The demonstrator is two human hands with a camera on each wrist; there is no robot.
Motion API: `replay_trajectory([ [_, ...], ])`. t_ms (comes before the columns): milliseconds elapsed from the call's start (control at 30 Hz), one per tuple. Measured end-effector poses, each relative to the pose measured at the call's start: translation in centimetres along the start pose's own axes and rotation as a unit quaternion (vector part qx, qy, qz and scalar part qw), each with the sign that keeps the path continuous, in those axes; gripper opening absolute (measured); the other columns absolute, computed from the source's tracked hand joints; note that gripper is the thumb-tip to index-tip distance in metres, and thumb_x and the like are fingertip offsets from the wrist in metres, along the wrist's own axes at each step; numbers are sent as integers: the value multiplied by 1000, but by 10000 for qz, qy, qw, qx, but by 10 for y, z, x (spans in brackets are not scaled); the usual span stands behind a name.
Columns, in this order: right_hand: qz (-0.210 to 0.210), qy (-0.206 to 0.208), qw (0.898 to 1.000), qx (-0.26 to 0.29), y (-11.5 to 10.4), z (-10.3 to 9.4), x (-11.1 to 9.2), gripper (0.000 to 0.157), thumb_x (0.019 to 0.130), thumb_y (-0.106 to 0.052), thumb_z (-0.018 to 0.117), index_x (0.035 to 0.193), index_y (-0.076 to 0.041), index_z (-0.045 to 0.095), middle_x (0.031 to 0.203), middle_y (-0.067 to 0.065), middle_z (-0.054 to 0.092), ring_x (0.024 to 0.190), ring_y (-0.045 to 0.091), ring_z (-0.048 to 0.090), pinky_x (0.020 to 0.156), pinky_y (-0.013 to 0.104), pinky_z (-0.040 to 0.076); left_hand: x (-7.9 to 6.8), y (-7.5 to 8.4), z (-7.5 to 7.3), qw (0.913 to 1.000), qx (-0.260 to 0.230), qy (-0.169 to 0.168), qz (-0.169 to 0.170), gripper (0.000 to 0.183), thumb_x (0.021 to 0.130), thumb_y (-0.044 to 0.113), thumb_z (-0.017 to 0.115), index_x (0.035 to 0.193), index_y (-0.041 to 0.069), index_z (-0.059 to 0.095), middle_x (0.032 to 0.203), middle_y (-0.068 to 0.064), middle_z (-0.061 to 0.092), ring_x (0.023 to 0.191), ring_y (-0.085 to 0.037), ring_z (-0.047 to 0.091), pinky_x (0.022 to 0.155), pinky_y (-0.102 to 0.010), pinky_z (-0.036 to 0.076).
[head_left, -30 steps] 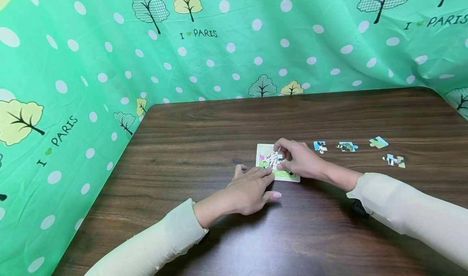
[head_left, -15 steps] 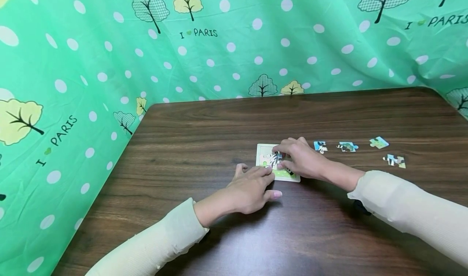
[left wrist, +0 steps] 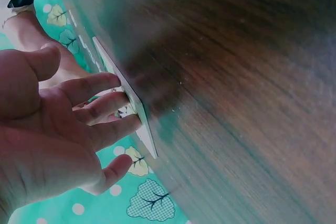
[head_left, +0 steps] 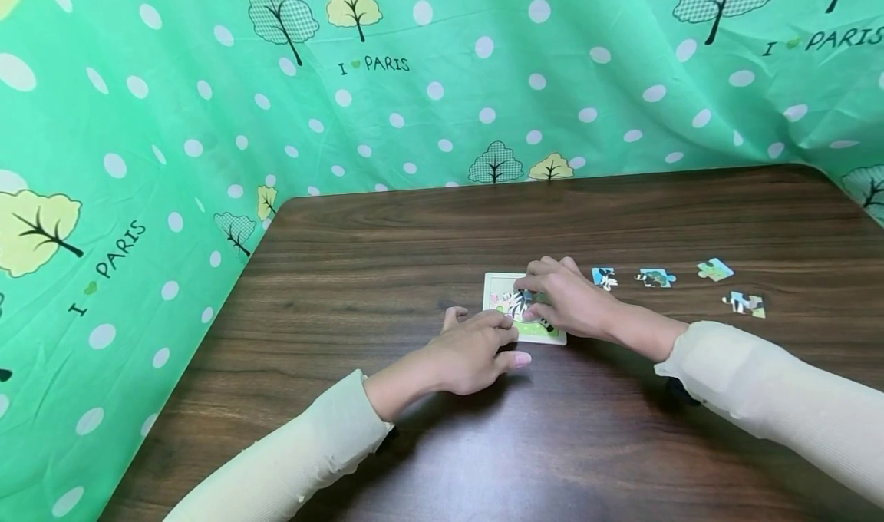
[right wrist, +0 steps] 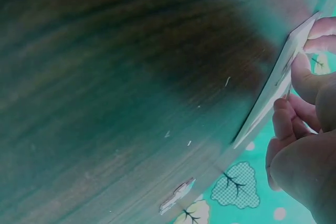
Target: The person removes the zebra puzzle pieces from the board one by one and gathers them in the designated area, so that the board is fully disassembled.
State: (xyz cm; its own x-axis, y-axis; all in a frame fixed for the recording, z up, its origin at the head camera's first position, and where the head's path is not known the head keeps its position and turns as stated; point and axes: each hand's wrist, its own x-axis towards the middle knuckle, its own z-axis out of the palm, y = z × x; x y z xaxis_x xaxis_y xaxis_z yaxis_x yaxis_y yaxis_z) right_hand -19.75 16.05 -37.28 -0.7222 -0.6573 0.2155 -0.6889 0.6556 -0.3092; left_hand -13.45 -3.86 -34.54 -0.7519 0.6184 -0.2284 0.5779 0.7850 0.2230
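A small white-rimmed jigsaw board point(head_left: 492, 283) with a zebra picture lies flat on the table in the head view. My left hand point(head_left: 471, 357) rests its outstretched fingertips on the board's near left part, thumb held apart over the table. From the right, my right hand point(head_left: 572, 299) reaches over the board and pinches a jigsaw piece point(head_left: 530, 295) between index finger and thumb, against the zebra picture. The fingers cover much of this piece. In the left wrist view, the left fingers point(left wrist: 107, 106) touch the board's edge from above.
Several loose pieces lie right of the board: a blue one with zebra stripes point(head_left: 604, 278), a blue-green one point(head_left: 656, 278), a green one point(head_left: 714, 269), and a striped one point(head_left: 746, 304). A green patterned curtain point(head_left: 442, 69) hangs behind the brown table point(head_left: 387, 253).
My right hand has shifted very slightly, its rear fingers rising while index finger and thumb stay at the zebra picture. My left hand is slightly higher in the view. The loose pieces lie as before.
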Motion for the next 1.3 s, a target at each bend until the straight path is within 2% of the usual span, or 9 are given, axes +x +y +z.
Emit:
replay_trajectory([
  [300,-29,-41,9999,126,2,0,1,44,76,-17,81,114,1,68,92,3,60,88,18,51,73,33,28,-1,-1,0,9999,-76,19,62,46,100,50,40,123,17,64,137,4,49,130,-8,41,105,-51,22],
  [700,-57,-147,9998,98,3,0,1,43,77,-15,79,115,0,66,93,2,59,91,20,53,74,35,30,0,-4,0,9998,-64,118,114,48,100,50,40,127,17,62,137,4,50,129,-7,42,103,-49,23],
  [1100,-151,-19,9996,246,5,1,1,43,76,-13,79,115,1,67,88,1,57,86,19,50,74,34,30,0,-3,-1,9998,-162,103,82,42,100,49,41,117,20,66,134,5,51,127,-8,44,104,-53,23],
  [1300,-266,103,9992,287,7,3,0,42,75,-12,79,113,1,67,88,1,58,87,19,51,74,35,30,5,-5,-3,9994,-321,-3,131,45,100,48,40,123,17,65,130,6,53,122,-9,49,106,-54,23],
])
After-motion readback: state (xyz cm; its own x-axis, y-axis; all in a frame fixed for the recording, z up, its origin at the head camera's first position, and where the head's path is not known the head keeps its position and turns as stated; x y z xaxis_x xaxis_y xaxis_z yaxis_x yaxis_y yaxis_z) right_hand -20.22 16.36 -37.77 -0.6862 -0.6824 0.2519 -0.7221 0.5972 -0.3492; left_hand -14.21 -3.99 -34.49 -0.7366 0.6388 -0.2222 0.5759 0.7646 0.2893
